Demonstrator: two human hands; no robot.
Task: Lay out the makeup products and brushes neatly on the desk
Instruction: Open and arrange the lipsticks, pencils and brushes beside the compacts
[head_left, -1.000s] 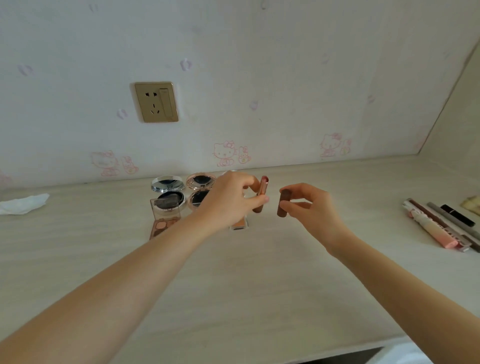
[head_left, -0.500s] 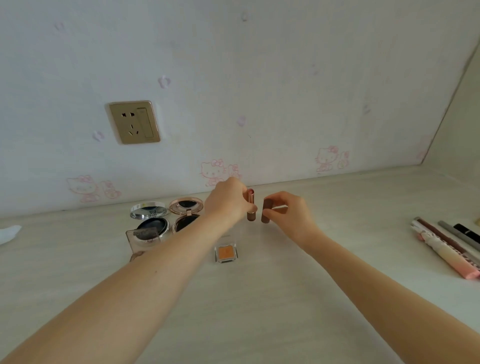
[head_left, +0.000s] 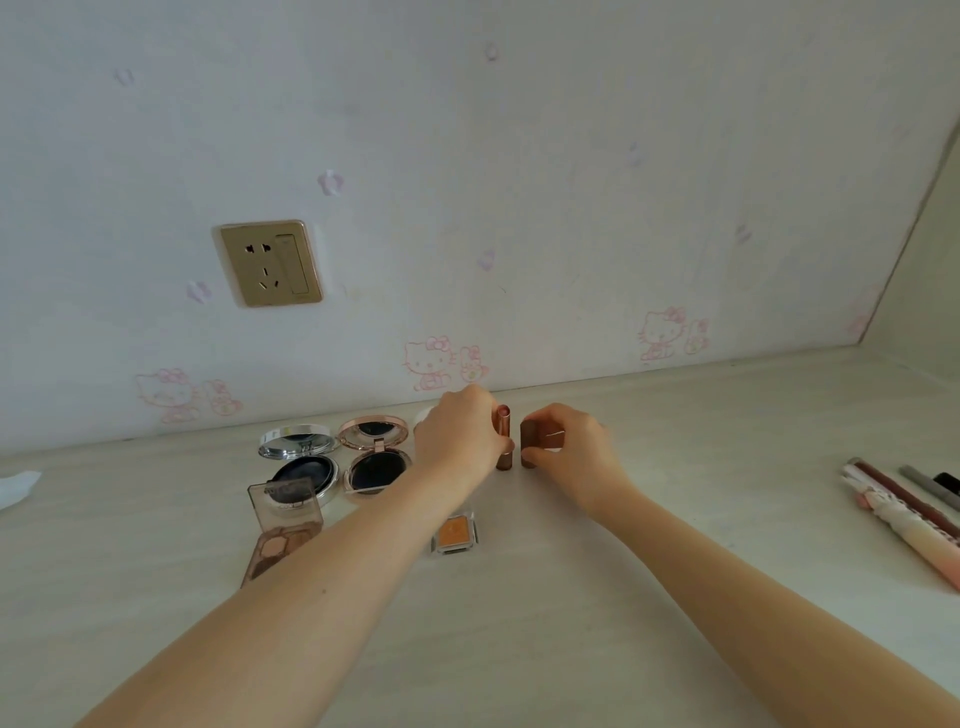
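Note:
My left hand (head_left: 457, 436) grips an uncapped rose-gold lipstick (head_left: 503, 439), held upright with its base on the pale desk (head_left: 519, 649) near the wall. Just right of it my right hand (head_left: 576, 452) holds the brown lipstick cap (head_left: 530, 441), also upright on the desk. The two pieces stand close together, a small gap between them. To the left lie two open round compacts (head_left: 301, 457) (head_left: 375, 457), an open eyeshadow palette (head_left: 283, 512) and a small square orange pan (head_left: 454, 535).
Several pencils and tubes (head_left: 904, 514) lie at the right edge of the desk. A white tissue (head_left: 15, 486) sits at the far left. A gold wall socket (head_left: 269, 264) is on the papered wall behind.
Both hands have lowered and moved toward the wall, setting the lipstick and cap upright on the desk side by side. The camera has tilted upward.

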